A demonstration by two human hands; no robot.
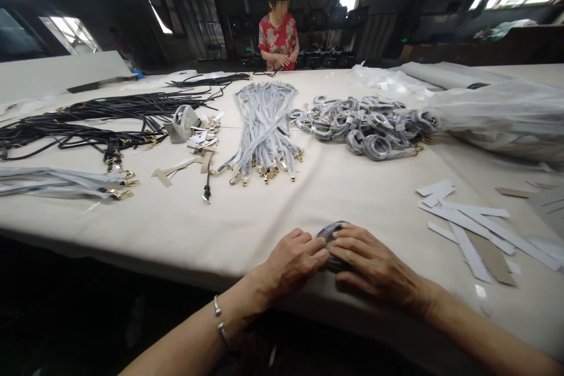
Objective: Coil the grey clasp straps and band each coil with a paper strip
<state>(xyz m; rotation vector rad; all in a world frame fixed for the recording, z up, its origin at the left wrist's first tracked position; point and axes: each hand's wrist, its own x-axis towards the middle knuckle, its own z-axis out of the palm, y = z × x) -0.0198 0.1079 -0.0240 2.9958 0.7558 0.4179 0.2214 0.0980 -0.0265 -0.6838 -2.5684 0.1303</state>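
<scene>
Both my hands rest at the near edge of a cloth-covered table (pixel 247 217). My left hand (pixel 293 258) and my right hand (pixel 374 264) are curled round a coiled grey strap (pixel 331 230), fingers pressed onto it from each side. Most of the coil is hidden beneath my fingers. A silver bracelet sits on my left wrist.
A bundle of straight grey straps with gold clasps (pixel 264 129) lies mid-table, a heap of coiled grey straps (pixel 365 123) to its right. Black straps (pixel 97 120) spread at left near a tape dispenser (pixel 181 123). Paper strips (pixel 471 223) lie right. A person in red (pixel 278 35) stands at the far side.
</scene>
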